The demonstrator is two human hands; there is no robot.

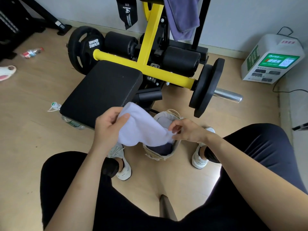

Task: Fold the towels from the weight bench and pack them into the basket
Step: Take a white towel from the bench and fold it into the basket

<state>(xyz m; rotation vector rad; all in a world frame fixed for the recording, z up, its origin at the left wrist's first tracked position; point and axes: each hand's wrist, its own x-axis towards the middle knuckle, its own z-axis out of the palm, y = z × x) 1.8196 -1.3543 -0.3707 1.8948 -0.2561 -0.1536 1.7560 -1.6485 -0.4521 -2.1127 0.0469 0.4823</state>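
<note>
A white towel [143,127], folded small, hangs over the basket [160,156], held at both ends. My left hand [108,127] grips its left end with the thumb on top. My right hand [186,130] pinches its right corner just above the basket's mouth. The beige woven basket stands on the floor between my feet, and a dark folded cloth [162,150] lies inside it. A purple towel [181,17] is draped over the yellow frame of the weight bench [101,90] at the top. The bench's black pad is bare.
Black weight plates [206,89] with a steel bar end stick out to the right of the basket. A plastic bottle [71,122] lies under the bench's left edge. A white and green box [273,59] stands by the right wall. Another bottle [32,52] lies far left.
</note>
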